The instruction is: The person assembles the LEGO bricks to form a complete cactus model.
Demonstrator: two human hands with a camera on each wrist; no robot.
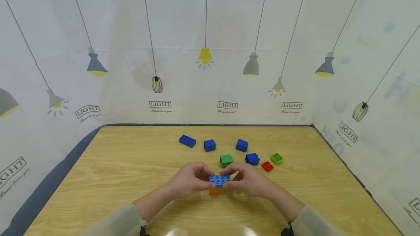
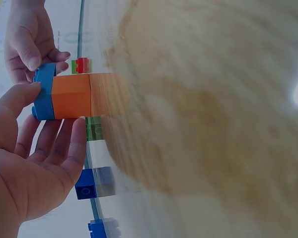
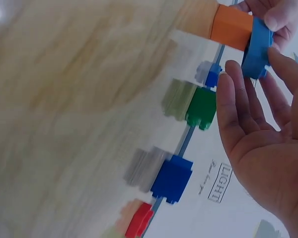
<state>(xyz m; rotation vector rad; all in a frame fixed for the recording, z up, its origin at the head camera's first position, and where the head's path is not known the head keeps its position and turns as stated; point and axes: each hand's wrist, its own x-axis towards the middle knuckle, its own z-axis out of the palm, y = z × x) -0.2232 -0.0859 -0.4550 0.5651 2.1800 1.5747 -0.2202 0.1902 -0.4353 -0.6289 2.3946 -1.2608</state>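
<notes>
At the near middle of the bench (image 1: pixel 131 181), a light blue brick (image 1: pixel 219 180) sits across the top of an orange block (image 1: pixel 214 191), which stands on the wood. The left hand (image 1: pixel 187 180) pinches one end of the brick between thumb and fingers; the right hand (image 1: pixel 253 181) pinches the other. The left ends look aligned, while the right end overhangs the orange block. The step seems to be seating the brick; whether the studs are fully engaged cannot be told. Done well, it likely calls for pressing straight down above the orange block, with the right hand only keeping the brick level, since force on the unsupported overhang could tip it.
</notes>
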